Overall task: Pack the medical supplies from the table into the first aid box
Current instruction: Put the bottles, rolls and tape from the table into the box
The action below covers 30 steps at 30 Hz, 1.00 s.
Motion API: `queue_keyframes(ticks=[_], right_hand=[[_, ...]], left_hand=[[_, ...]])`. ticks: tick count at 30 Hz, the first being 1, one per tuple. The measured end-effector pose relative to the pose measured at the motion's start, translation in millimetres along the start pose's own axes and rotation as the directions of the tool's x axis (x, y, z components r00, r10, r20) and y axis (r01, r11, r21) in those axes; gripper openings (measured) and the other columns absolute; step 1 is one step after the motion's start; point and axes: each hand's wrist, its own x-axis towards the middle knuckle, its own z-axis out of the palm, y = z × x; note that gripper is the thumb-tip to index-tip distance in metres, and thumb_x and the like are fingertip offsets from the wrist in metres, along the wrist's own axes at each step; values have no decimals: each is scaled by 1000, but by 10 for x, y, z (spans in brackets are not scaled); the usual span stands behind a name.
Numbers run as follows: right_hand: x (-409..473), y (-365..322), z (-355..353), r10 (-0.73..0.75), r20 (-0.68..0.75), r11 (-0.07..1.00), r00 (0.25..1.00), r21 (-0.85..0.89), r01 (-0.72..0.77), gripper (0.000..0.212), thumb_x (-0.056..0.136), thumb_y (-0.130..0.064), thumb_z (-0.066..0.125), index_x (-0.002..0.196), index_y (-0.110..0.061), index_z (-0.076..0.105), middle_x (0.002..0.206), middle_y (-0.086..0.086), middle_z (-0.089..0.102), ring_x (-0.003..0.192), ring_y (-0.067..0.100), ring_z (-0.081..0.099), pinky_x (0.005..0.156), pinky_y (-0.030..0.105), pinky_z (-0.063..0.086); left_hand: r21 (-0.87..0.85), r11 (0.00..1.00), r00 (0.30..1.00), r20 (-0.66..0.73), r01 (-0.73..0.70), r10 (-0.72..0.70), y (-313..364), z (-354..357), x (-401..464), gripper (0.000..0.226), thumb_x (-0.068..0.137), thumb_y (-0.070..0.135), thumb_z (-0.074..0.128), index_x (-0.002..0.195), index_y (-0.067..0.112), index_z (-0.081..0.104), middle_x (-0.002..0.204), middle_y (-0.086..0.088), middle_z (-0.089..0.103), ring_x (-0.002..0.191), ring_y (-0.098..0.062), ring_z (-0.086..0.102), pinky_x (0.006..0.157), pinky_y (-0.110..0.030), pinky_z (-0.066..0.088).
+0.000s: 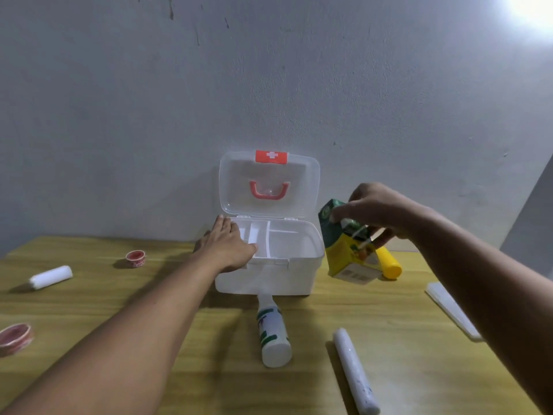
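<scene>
So at the left edge of the wooden surface there's a red tape roll, partly cut off. Further back sits a white gauze roll, and a smaller red tape roll behind that. Left hand lies flat on the left rim of the box, its fingers straight and together, pinching nothing. The box sits against the back edge with its clear lid standing open and white dividers inside. A white bottle lies on its side in front, cap touching the box wall. A long white roll lies toward the front right. Right hand is pinching a green and yellow carton, tilted, just right of the box. A yellow bottle lies behind it, and a flat white packet near the right edge.
</scene>
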Motion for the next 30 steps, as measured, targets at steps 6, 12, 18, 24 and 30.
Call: queue_keyframes(ticks=[6,12,18,24,30], right_hand=[[143,-117,107,-31,29,992,999,-119,35,41,71,-35,78,94,-4,66,85,13,70,77,28,68,60,35,59],[452,-505,480,-277,80,837,958,-469,281,39,68,-38,80,96,-13,69,83,3,68,74,18,64,60,25,53],[624,-534,751,-271,259,702,927,-606,375,47,70,-38,82,107,-13,70,101,4,69,88,22,65,69,25,54],[534,-382,719,-238,314,676,919,-626,389,37,74,-30,73,108,-16,70,102,5,70,86,19,64,58,22,48],[639,-277,812,-319,253,723,913,-558,407,47,68,-34,80,103,-7,67,98,11,69,79,24,63,60,29,52]], left_hand=[[11,1000,1000,0,-6,6,11,-24,-36,77,96,51,27,154,8,0,163,-8,-9,150,-21,-11,121,-42,5],[30,1000,1000,-17,8,-8,28,2,-19,79,96,55,28,154,8,1,163,-8,-10,150,-22,-12,121,-42,6],[-10,1000,997,-78,-29,29,2,39,5,78,96,57,22,154,9,1,163,-9,-8,150,-23,-9,121,-43,1],[-303,943,950,-309,-136,38,-43,60,-45,68,98,50,31,153,11,20,163,-7,9,151,-22,5,122,-43,9],[-663,740,935,-321,-110,-149,-172,76,-194,63,93,44,51,147,15,38,158,-2,30,147,-20,26,116,-34,23]])
